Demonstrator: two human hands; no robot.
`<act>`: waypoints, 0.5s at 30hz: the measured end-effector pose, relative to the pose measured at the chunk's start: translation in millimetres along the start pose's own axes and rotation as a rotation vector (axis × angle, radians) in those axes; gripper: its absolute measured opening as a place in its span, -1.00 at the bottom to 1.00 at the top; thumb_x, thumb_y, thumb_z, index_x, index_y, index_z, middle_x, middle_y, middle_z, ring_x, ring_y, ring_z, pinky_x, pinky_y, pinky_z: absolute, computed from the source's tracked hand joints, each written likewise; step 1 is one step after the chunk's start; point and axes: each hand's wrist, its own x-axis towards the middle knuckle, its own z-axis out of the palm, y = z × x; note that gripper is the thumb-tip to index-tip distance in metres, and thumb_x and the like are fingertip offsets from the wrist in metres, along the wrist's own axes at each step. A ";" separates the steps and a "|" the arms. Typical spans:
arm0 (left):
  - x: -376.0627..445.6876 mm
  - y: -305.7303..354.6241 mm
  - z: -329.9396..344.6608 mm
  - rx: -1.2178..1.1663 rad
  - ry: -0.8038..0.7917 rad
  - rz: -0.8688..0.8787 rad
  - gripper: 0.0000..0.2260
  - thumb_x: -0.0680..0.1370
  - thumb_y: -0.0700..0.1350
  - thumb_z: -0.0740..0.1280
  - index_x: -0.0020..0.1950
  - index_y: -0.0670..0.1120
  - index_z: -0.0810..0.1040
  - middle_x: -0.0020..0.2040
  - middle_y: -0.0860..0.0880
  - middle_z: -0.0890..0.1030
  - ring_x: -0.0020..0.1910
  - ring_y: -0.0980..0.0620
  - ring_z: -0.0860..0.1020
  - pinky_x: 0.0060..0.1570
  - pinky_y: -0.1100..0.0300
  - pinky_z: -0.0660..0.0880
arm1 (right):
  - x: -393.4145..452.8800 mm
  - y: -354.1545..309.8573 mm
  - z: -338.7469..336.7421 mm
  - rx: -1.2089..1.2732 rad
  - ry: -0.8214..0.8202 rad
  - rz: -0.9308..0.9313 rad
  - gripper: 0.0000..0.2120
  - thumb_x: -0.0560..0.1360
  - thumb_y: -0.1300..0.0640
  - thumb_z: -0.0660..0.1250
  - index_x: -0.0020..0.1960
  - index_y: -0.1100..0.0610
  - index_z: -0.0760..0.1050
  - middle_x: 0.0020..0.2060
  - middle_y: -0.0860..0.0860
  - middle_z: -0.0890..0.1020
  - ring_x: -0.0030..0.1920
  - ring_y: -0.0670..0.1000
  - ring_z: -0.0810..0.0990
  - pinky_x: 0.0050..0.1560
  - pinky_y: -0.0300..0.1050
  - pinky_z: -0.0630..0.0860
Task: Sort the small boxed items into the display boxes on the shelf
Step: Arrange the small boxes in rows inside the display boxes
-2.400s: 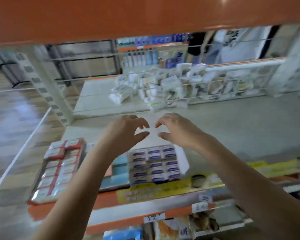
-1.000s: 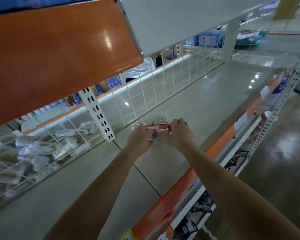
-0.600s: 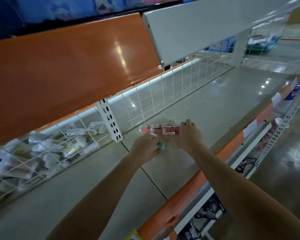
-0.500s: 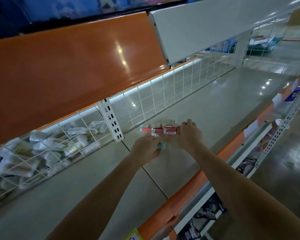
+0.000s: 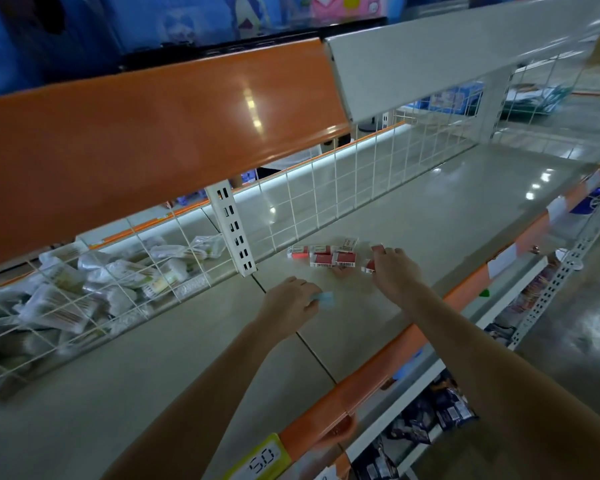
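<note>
Small red boxes (image 5: 323, 257) lie in a loose cluster on the grey shelf (image 5: 413, 223), close to the white wire grid (image 5: 343, 188) at its back. About 5 lie flat with their long sides running roughly along the shelf's length, barcode labels facing up and toward the front. The right hand (image 5: 394, 271) rests just right of the cluster, fingers curled around 1 or 2 more red boxes (image 5: 370, 266). The left hand (image 5: 288, 304), nearer the front and apart from the cluster, pinches a small light-blue item (image 5: 324, 298); what it is cannot be told. Behind the grid to the left lies a heap of clear-wrapped packets (image 5: 84, 289). A yellow price tag (image 5: 260, 460) sits on the orange shelf edge (image 5: 361, 382).
</note>
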 end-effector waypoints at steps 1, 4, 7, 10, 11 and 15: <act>-2.7 1.3 -1.5 -0.052 0.011 -0.033 -0.74 0.57 -0.04 0.23 0.22 -0.03 0.53 0.05 0.02 0.58 0.04 0.06 0.46 -0.04 0.17 0.42 | -0.2 1.1 -0.1 0.018 -0.004 0.004 -0.61 0.54 0.20 0.19 0.35 0.21 0.28 0.19 0.13 0.51 0.22 0.13 0.43 0.05 -0.02 0.45; -13.9 5.4 -10.0 -0.314 0.071 -0.174 -0.80 0.54 -0.09 0.30 0.14 -0.05 0.58 -0.11 0.06 0.56 -0.14 0.08 0.49 -0.10 0.15 0.44 | -6.1 6.9 -8.7 0.110 -0.026 -0.042 -0.62 0.50 0.04 0.29 0.23 0.21 0.38 -0.01 0.14 0.61 0.02 0.15 0.56 -0.15 -0.09 0.43; -31.5 4.5 -20.5 -0.526 0.098 -0.282 -0.84 0.54 -0.11 0.31 0.09 -0.04 0.60 -0.17 0.10 0.56 -0.21 0.12 0.50 -0.18 0.26 0.42 | -23.4 7.5 -24.6 0.405 -0.092 -0.098 -0.76 0.51 0.01 0.28 -0.01 0.19 0.49 -0.28 0.07 0.63 -0.30 0.01 0.57 -0.32 -0.13 0.42; -56.5 0.6 -34.3 -0.665 0.124 -0.367 -0.89 0.54 -0.10 0.32 0.03 0.01 0.60 -0.23 0.11 0.56 -0.29 0.19 0.47 -0.30 0.40 0.34 | -46.0 -7.2 -34.0 0.862 -0.205 -0.097 -0.85 0.56 0.16 0.25 -0.08 0.19 0.56 -0.33 0.01 0.65 -0.37 -0.10 0.61 -0.29 -0.29 0.53; -66.1 -0.9 -39.3 -0.719 0.144 -0.396 -0.91 0.54 -0.10 0.32 0.00 0.01 0.60 -0.27 0.10 0.54 -0.33 0.19 0.44 -0.31 0.38 0.33 | -53.0 -15.2 -35.9 1.007 -0.253 -0.101 -0.82 0.57 0.17 0.23 -0.06 0.23 0.57 -0.32 0.04 0.66 -0.36 -0.08 0.62 -0.28 -0.29 0.56; -114.3 -8.1 -60.1 -0.895 0.265 -0.538 -0.91 0.56 -0.14 0.30 -0.04 -0.03 0.60 -0.38 0.05 0.44 -0.43 0.20 0.37 -0.38 0.35 0.30 | -76.3 -59.3 -34.3 1.208 -0.415 -0.180 -0.75 0.60 0.16 0.19 -0.14 0.23 0.56 -0.35 0.06 0.66 -0.34 -0.01 0.59 -0.29 -0.21 0.53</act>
